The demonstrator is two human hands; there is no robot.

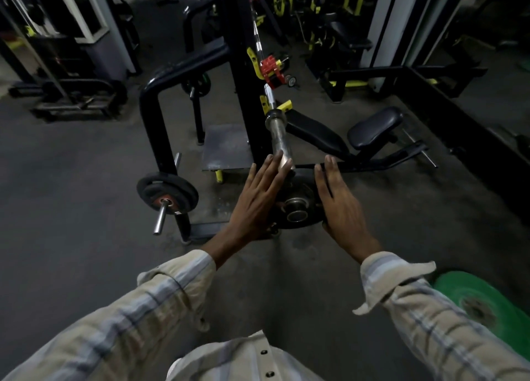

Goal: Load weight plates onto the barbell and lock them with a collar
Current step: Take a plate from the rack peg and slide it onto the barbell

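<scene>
A small black weight plate sits at the near end of the barbell sleeve, its steel hub facing me. My left hand lies flat against the plate's left edge with straight fingers. My right hand presses the right edge the same way, fingers straight. The barbell runs away from me up to the black rack upright, where a red collar-like clamp sits on the bar.
A plate-storage peg at the left carries black plates. A green plate lies on the floor at lower right. A black padded bench stands behind the bar. Dark gym floor surrounds me.
</scene>
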